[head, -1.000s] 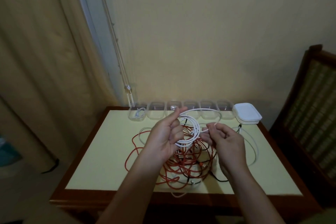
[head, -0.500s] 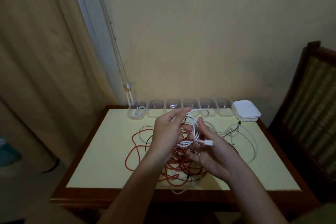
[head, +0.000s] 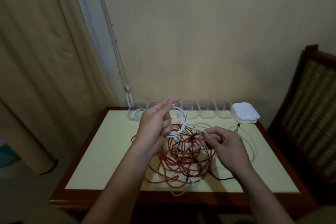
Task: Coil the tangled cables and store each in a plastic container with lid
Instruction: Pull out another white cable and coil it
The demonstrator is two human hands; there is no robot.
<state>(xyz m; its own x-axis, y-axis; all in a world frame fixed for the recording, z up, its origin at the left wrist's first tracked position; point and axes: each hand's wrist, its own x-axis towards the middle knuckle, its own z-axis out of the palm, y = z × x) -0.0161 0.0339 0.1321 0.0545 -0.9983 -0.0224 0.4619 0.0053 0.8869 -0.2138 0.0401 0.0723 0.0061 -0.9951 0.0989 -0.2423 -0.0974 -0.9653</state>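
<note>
My left hand (head: 156, 123) is raised over the table and grips a coil of white cable (head: 179, 121). My right hand (head: 222, 142) is lower and to the right, pinching the free end of that white cable. Under both hands lies a tangle of red cable (head: 179, 158) mixed with black and white strands. A long white cable (head: 253, 143) loops at the right. A row of clear plastic containers (head: 207, 112) lines the table's far edge. The leftmost container (head: 136, 113) holds a coiled white cable. A stack of white lids (head: 245, 113) is at the far right.
The pale yellow table (head: 101, 151) has a dark wooden rim and stands against a wall. A curtain (head: 41, 63) hangs on the left. A wooden chair (head: 316, 107) with a woven back stands close on the right.
My right hand has moved away from the coil, down and to the right, taking the cable's end with it. My left hand has stayed raised with the coil.
</note>
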